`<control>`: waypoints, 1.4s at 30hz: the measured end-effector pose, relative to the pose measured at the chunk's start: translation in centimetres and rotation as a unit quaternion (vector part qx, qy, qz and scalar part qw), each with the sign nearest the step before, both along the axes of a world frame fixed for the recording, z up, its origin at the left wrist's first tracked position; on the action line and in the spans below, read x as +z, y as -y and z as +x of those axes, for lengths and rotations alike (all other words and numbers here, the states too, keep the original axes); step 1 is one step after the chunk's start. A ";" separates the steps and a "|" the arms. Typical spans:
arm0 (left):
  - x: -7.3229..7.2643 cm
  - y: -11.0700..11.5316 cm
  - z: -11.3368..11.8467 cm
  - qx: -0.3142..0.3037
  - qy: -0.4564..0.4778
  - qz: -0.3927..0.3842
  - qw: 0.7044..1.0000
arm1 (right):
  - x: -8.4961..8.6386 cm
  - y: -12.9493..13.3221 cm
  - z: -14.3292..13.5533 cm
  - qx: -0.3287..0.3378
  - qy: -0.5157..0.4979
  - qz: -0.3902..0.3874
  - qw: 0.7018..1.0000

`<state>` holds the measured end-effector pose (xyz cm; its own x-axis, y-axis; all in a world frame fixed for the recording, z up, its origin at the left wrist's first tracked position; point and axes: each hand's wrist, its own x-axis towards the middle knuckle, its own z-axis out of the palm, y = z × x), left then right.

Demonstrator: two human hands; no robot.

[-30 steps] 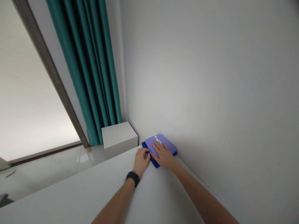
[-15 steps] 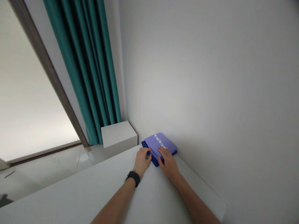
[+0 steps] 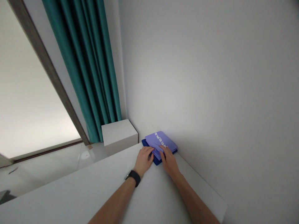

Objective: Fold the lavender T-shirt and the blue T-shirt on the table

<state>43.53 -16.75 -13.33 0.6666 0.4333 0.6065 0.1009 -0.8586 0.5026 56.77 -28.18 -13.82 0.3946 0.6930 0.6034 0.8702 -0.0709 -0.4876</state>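
Head view: fingers (image 3: 165,151) touch folded purple cloth (image 3: 164,140).

To your right you have a plain pale wall (image 3: 210,81), brightest near its middle and dimmer toward the edges, meeting a pleated teal curtain (image 3: 93,62) at the corner. Left of the curtain you find a dark brown frame (image 3: 50,68) bordering a bright, pale panel (image 3: 28,93), with glossy light flooring (image 3: 58,163) below. Your white table (image 3: 77,189) runs alongside the wall; a white box-shaped unit (image 3: 119,132) stands in the corner beyond.
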 end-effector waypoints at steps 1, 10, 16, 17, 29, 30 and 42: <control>0.1 0.1 0.0 -0.001 -0.004 0.009 1.000 | -0.1 0.0 0.0 -0.004 -0.004 0.002 1.000; 0.8 0.7 -0.3 -0.019 -0.045 0.027 0.998 | 0.0 -0.1 0.0 -0.001 -0.003 0.000 1.000; 0.5 0.6 -0.4 -0.017 -0.066 0.024 0.997 | 0.3 -0.1 -0.1 0.011 0.006 -0.004 1.000; 0.4 0.6 -0.3 -0.018 -0.068 0.027 0.997 | 0.3 -0.1 -0.1 0.007 -0.001 -0.005 1.000; 0.8 0.8 -0.6 -0.004 -0.053 0.012 0.999 | 1.3 0.1 -0.3 -0.004 -0.084 -0.004 0.996; 0.9 0.9 -0.6 -0.012 -0.067 0.022 0.997 | 1.3 0.1 -0.3 -0.005 -0.085 0.001 0.996; 1.9 1.9 -1.0 -0.029 -0.143 0.083 0.986 | 1.5 0.1 -0.4 -0.012 -0.074 0.015 0.997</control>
<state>42.57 -18.63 -11.41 0.8415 0.3001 0.4492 0.1662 -0.9350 0.3134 56.38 -28.30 -12.28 0.4965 0.6652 0.5577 0.7869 -0.0737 -0.6127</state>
